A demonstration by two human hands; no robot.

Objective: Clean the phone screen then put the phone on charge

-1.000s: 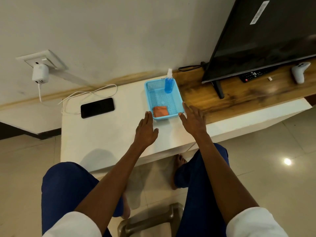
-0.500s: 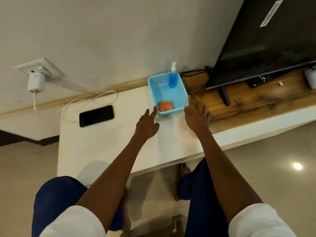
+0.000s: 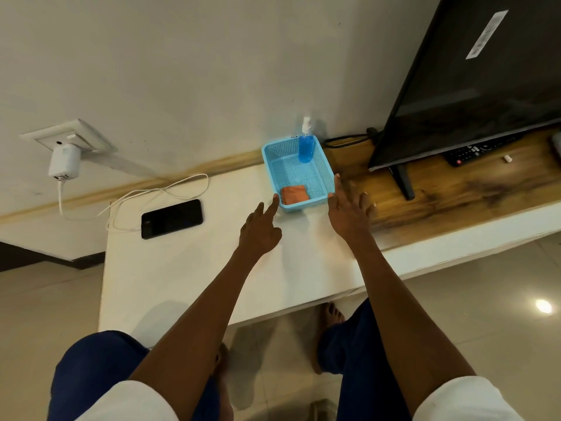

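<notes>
A charger [image 3: 64, 161] sits in the wall socket, its cable [image 3: 158, 189] trailing to the phone [image 3: 171, 218] lying flat on the white table [image 3: 170, 268]. The left hand [image 3: 260, 232], fingers extended and holding nothing, reaches the basket [image 3: 329, 180] holding a cloth [image 3: 294, 194] and bottle [image 3: 306, 147]. The right hand [image 3: 349, 211], spread and empty, flanks its other side.

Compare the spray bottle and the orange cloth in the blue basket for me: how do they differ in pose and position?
The spray bottle stands upright at the far end of the basket, by the wall; the orange cloth lies flat and folded at the near end, closest to the hands. The bottle rises above the rim; the cloth sits below it. The bottle is blue with a white nozzle, the cloth plain orange. Both are inside the basket, and neither is held.
</notes>
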